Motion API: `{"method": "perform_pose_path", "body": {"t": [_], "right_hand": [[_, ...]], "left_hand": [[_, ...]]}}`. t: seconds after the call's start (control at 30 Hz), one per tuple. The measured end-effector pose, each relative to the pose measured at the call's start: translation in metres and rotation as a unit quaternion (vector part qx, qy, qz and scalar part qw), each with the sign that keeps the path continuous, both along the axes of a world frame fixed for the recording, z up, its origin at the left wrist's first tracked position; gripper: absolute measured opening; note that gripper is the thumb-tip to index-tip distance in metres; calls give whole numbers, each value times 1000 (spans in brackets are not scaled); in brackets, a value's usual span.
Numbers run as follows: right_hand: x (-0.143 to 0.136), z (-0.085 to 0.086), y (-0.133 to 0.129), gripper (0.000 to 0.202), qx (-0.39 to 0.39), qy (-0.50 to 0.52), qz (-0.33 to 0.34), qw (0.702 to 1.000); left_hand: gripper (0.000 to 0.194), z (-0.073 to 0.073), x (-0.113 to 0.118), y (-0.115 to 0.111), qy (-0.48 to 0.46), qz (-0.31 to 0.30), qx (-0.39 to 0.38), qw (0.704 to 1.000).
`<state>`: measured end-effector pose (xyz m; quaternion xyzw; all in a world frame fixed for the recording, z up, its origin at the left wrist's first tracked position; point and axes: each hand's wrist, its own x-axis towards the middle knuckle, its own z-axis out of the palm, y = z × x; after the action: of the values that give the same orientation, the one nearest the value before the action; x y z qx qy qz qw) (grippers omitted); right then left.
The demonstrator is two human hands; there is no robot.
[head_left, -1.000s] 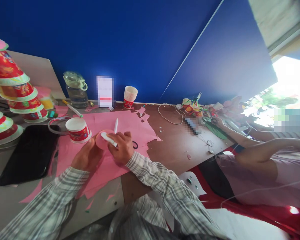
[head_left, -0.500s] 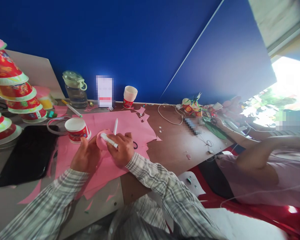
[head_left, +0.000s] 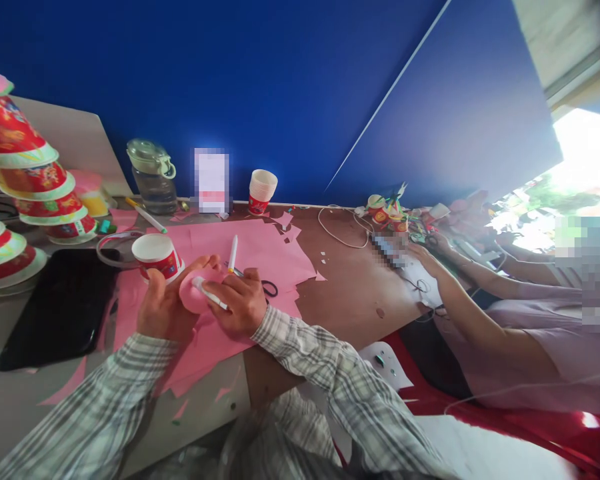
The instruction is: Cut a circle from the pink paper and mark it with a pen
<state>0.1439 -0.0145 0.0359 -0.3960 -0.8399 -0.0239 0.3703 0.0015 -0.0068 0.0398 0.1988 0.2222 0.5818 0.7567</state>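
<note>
My left hand (head_left: 163,303) is closed on a round piece of pink paper (head_left: 193,300), gripping its left side. In my right hand (head_left: 240,300) is a white pen-shaped tube (head_left: 214,295), its pale, wide end against the pink circle. A red and white paper cup (head_left: 160,260) stands upright just beyond my left hand. Large pink paper sheets (head_left: 260,250) lie under both hands. Close to my right fingers is a white marker (head_left: 233,255) with a yellow end. A dark loop handle (head_left: 269,289), perhaps of scissors, shows partly behind the right hand.
Stacked paper cups (head_left: 35,180) rise at the left beside a black tablet-like slab (head_left: 57,310). A water bottle (head_left: 153,177), a capped marker (head_left: 147,215) and nested cups (head_left: 263,192) stand or lie farther back. To the right, a co-worker's arm (head_left: 475,307) reaches over the table near a phone (head_left: 387,250).
The pink circle has turned to face up more and shifted slightly left, with the white tube's end still on it. At the right, the co-worker's hand has come near the phone.
</note>
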Motion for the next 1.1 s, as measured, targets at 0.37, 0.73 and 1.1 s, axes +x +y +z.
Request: {"method": "perform_pose_path", "body": {"t": [0.37, 0.73, 1.1], "right_hand": [[-3, -1, 2, 26, -40, 4, -58, 998], [1, 2, 4, 27, -30, -2, -43, 999], [7, 4, 5, 30, 32, -81, -31, 996]], "left_hand": [[64, 2, 9, -5, 64, 49, 39, 996], [63, 2, 2, 1, 59, 50, 7, 997], [57, 2, 7, -1, 52, 2, -16, 998]]}}
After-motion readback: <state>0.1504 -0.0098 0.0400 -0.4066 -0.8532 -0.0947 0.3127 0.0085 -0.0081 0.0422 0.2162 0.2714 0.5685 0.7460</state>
